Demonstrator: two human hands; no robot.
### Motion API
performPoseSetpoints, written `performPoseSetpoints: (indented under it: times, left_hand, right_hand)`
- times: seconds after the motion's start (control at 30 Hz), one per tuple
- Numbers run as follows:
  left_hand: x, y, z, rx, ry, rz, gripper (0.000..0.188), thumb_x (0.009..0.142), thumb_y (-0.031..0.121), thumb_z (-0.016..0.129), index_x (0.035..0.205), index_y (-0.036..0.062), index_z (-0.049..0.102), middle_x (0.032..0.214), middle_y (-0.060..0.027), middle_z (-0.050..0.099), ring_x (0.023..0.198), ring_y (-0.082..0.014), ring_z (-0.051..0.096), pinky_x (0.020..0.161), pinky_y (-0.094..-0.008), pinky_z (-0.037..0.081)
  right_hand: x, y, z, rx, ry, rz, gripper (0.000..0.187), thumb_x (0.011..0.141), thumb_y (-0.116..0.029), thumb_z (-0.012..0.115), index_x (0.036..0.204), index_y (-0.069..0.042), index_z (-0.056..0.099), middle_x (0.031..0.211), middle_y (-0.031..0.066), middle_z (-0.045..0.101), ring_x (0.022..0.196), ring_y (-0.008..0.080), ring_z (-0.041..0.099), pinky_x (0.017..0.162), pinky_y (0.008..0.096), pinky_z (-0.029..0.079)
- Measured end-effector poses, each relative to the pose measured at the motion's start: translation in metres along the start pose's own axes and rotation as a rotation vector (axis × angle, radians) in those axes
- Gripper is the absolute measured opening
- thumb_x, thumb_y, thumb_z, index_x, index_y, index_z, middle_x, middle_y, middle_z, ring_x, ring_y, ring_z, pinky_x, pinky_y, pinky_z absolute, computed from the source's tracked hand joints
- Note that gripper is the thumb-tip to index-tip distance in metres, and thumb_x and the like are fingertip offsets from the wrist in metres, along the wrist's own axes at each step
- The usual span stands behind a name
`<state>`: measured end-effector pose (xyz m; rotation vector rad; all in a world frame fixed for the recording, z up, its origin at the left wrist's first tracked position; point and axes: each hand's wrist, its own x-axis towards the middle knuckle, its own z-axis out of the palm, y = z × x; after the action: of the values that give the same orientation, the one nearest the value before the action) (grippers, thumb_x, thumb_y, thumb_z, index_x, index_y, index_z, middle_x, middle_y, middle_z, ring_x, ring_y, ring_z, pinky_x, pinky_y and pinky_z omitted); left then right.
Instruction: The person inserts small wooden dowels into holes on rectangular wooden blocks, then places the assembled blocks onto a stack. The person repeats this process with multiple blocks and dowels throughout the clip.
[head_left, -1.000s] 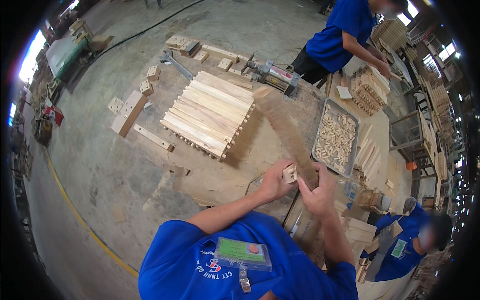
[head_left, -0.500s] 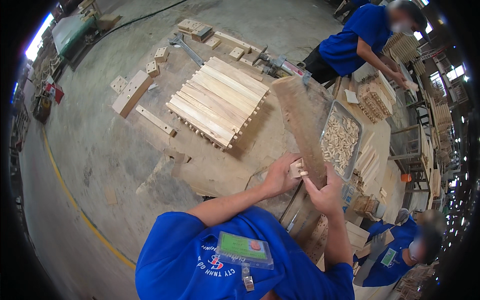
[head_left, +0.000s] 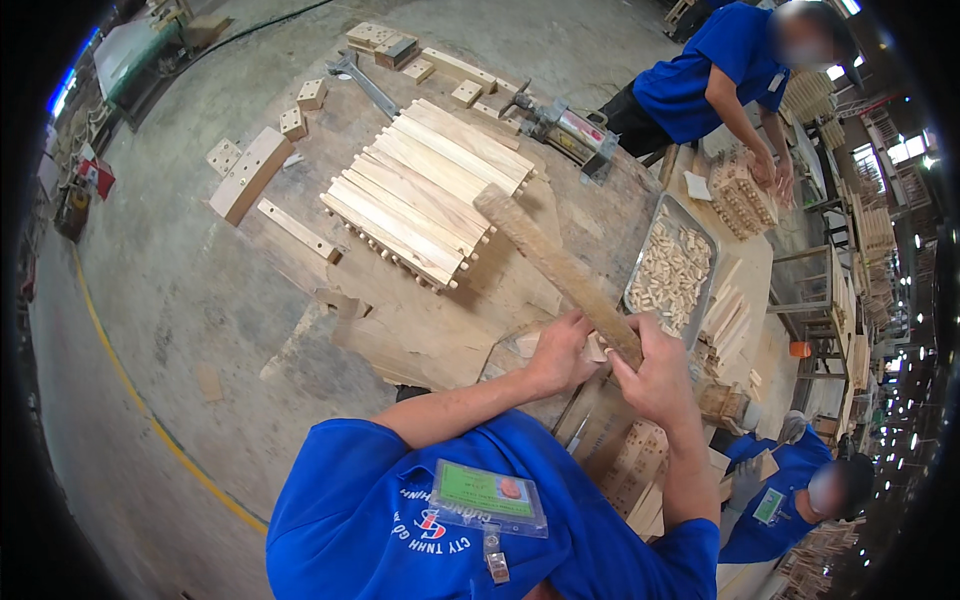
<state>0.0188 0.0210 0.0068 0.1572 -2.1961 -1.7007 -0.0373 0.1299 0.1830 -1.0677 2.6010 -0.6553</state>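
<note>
My right hand is wrapped around the lower end of a long wooden bat. The bat slants up and to the left, its far end above the near right edge of a stack of wooden slats. Close beside it, my left hand is closed on a small pale wooden piece, mostly covered by my fingers and the bat. Dowels stick out from the ends of the stacked slats. To the right of my hands lies a metal tray full of short wooden dowels.
Around the stack are a wrench, a drilled wooden bar, a larger block and a metal clamp-like device. Co-workers in blue stand at the upper right and lower right. Drilled pieces lie near my right forearm.
The bat has tilted to the left and its far end is lower. The piece in my left hand shows less. The co-worker at the upper right has moved their hands toward a stack of pieces.
</note>
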Motion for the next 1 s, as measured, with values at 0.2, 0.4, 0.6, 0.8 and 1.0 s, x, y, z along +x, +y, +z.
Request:
performPoseSetpoints:
  times: [0.2,0.4,0.6,0.8,1.0]
  left_hand:
    - [-0.003,-0.013,0.019,-0.097,0.046,0.067,0.049,0.079,0.016,0.082,0.124,0.0008,0.068,0.117,-0.0262,0.067,0.106,-0.0470,0.065,0.092,-0.0528,0.055]
    - [0.000,-0.007,0.016,-0.041,0.074,0.030,0.044,0.083,0.010,0.079,0.125,0.0070,0.070,0.114,-0.0203,0.072,0.107,-0.0440,0.069,0.091,-0.0479,0.056]
    - [0.003,-0.004,0.001,-0.036,0.155,0.135,0.059,0.076,0.012,0.084,0.130,0.0033,0.064,0.114,-0.0199,0.068,0.108,-0.0424,0.066,0.091,-0.0496,0.055]
    - [0.005,-0.006,-0.005,-0.098,0.259,0.092,0.056,0.078,0.011,0.089,0.130,0.0067,0.068,0.117,-0.0153,0.070,0.104,-0.0356,0.071,0.090,-0.0404,0.057]
    - [0.008,0.000,-0.009,-0.079,0.243,0.027,0.052,0.081,0.011,0.089,0.129,0.0072,0.069,0.111,-0.0138,0.071,0.101,-0.0333,0.072,0.089,-0.0394,0.057]
  right_hand:
    - [0.003,-0.013,-0.002,-0.153,-0.105,0.036,0.044,0.082,-0.003,0.079,0.121,-0.001,0.059,0.107,0.0267,0.073,0.101,0.0485,0.070,0.084,0.0538,0.055]
    - [0.001,-0.010,0.009,-0.119,-0.010,0.054,0.039,0.083,-0.006,0.079,0.116,0.000,0.061,0.102,0.0253,0.071,0.097,0.0475,0.070,0.082,0.0514,0.055]
    - [0.001,0.005,0.012,0.048,0.179,-0.134,0.039,0.086,-0.009,0.078,0.120,0.001,0.063,0.100,0.0154,0.069,0.083,0.0321,0.070,0.079,0.0444,0.056]
    - [-0.039,-0.001,-0.003,0.635,0.270,0.210,0.047,0.101,-0.023,0.071,0.138,0.000,0.054,0.113,0.0157,0.067,0.080,0.0200,0.070,0.069,0.0305,0.055]
    - [-0.094,0.023,0.026,0.585,0.441,-0.057,0.045,0.110,-0.030,0.058,0.140,0.002,0.045,0.106,0.0145,0.067,0.070,0.0180,0.066,0.059,0.0289,0.051]
